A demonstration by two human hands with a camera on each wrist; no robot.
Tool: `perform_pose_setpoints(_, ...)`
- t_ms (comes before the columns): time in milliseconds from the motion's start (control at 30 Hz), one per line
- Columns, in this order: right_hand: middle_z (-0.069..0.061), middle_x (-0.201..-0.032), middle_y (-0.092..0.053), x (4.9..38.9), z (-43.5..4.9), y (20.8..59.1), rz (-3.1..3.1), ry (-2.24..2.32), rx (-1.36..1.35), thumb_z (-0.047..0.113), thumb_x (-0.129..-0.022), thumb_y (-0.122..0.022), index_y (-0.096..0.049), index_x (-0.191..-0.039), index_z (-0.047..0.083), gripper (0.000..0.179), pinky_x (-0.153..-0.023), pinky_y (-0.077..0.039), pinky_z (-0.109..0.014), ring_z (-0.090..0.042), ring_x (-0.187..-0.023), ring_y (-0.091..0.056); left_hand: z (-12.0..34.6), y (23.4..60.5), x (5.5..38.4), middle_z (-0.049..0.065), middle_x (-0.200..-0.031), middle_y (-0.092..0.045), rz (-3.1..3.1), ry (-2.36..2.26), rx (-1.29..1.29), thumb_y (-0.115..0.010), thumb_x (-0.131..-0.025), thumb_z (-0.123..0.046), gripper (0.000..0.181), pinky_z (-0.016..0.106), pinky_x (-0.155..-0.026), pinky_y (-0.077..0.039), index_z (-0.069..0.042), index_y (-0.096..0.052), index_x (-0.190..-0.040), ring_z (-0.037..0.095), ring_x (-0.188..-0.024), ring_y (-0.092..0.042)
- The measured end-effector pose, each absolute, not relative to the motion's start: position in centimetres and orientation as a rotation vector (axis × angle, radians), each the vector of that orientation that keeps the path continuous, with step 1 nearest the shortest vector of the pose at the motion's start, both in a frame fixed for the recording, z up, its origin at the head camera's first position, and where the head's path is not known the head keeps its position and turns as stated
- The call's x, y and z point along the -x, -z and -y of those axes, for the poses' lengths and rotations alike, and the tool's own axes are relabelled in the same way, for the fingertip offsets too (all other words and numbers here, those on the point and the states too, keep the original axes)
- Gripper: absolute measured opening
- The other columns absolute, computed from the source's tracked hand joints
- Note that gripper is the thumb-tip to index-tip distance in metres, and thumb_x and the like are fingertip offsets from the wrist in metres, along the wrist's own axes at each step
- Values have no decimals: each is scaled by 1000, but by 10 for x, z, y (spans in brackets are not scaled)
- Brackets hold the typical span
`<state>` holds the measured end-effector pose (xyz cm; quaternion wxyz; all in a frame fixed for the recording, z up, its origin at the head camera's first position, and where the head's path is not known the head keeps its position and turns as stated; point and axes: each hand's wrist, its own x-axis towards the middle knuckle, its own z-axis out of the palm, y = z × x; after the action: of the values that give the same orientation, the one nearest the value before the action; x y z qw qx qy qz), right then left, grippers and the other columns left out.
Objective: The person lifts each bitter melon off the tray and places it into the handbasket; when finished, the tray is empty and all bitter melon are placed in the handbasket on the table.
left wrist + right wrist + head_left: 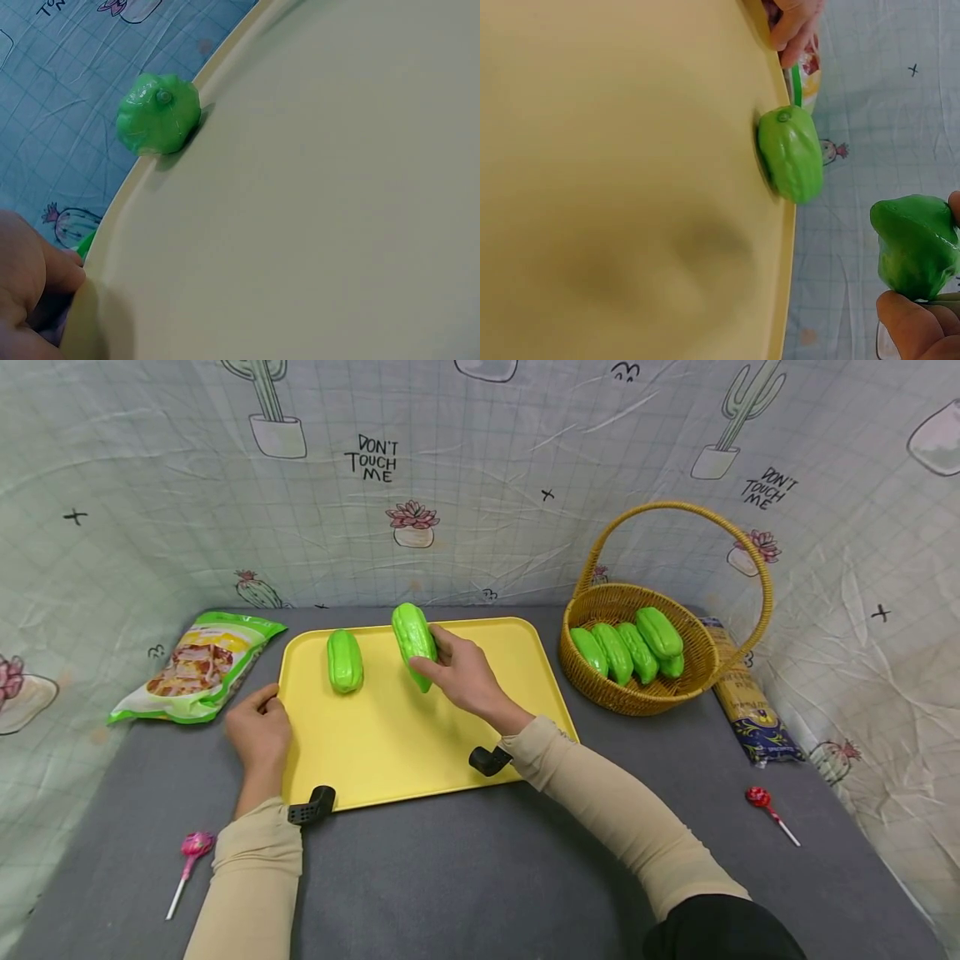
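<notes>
My right hand [472, 675] holds a glossy, ridged green vegetable [412, 639] between thumb and fingers, above the far half of a yellow tray [375, 752]. In the right wrist view this held green vegetable [915, 244] is at the right edge, apart from the tray. A second ridged green vegetable [345, 662] lies on the tray near its far rim; its small stem nub shows in the left wrist view. At the tray's left rim, my left hand [258, 727] grips the edge with curled fingers [56, 262].
A wicker basket [630, 700] with a tall handle holds several similar green vegetables. Behind it lies a long printed packet [761, 718]. A green-and-white food bag [198, 668] lies at left. Pink [197, 845] and red [759, 797] lollipops lie nearer. Printed cloth hangs behind the table.
</notes>
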<state>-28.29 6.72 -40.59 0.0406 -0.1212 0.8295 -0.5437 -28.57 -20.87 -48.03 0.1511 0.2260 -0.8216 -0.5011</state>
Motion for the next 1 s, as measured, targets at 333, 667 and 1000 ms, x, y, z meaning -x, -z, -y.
perform_pose_setpoints(333, -15, -154, -51, 281, -78, 401, -2552, 1683, 377, 22, -102, -63, -30, -161, 8, 69, -105, -55, -34, -24, -139, -56, 208, 480, 285, 19, -138, -65, 2352, 1429, -636, -43, -105, -6, 39, 48, -109, -49, -2, -65, -136, 32, -135, -58)
perform_pose_setpoints(667, -12, -159, -46, 275, -98, 396, -2525, 1731, 319, 24, -102, -64, -29, -162, 10, 71, -108, -52, -35, -23, -142, -52, 209, 481, 285, 19, -138, -65, 2359, 1429, -641, -42, -105, -7, 39, 48, -109, -49, -3, -65, -136, 32, -135, -58)
perform_pose_setpoints(1000, -14, -160, -44, 269, -124, 393, -2539, 1742, 318, 22, -102, -64, -28, -162, 8, 71, -109, -52, -35, -25, -142, -52, 210, 481, 285, 18, -140, -64, 2366, 1441, -640, -42, -106, -8, 39, 47, -111, -48, -4, -65, -137, 31, -137, -56)
